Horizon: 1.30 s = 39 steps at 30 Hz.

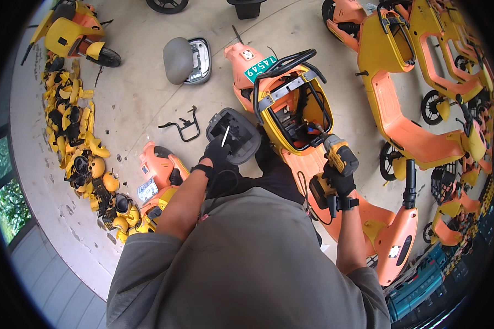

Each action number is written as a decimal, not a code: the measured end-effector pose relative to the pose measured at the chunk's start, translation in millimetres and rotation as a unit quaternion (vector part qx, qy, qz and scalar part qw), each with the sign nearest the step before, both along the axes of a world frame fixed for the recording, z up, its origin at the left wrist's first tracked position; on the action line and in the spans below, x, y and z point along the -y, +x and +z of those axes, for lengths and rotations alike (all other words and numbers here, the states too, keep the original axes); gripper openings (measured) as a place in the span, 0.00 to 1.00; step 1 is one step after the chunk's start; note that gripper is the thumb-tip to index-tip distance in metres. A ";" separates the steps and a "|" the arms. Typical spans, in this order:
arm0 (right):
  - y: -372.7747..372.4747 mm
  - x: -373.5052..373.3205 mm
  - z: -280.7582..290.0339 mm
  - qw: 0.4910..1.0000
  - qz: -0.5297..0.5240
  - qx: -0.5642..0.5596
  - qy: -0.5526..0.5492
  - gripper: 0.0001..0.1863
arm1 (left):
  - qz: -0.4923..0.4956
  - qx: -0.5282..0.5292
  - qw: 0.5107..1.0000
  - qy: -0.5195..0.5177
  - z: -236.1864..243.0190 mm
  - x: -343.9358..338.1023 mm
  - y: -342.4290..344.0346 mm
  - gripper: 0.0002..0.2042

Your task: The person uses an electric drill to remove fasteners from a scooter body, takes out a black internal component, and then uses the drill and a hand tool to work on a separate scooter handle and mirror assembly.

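Note:
My right hand (341, 181), in a black glove, grips a yellow and black cordless drill (341, 156). Its bit points into the open seat compartment (318, 118) of an orange and yellow scooter (307, 164); whether the tip touches anything is hard to see. A black tubular rack (282, 68) surrounds that opening. My left hand (218, 152), also gloved in black, pinches a thin white stick (225, 136). Beneath that hand lies a dark plastic tub (249, 137) on the floor, left of the scooter.
A grey scooter seat (178, 60) and a bent black bracket (182, 127) lie on the floor. Yellow parts (74, 131) are heaped along the left. More scooters stand to the right (387, 93), at upper left (68, 35) and beside my left arm (162, 170).

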State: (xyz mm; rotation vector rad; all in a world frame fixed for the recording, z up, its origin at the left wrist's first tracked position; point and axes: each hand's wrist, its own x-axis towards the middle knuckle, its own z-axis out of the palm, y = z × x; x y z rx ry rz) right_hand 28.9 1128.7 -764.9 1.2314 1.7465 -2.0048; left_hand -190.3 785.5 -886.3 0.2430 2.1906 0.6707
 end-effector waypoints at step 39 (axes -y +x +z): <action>-226.8 -110.7 -97.0 0.963 0.181 0.197 0.045 0.07 | 0.449 0.057 0.887 -0.094 -3.6 231.7 233.5 0.18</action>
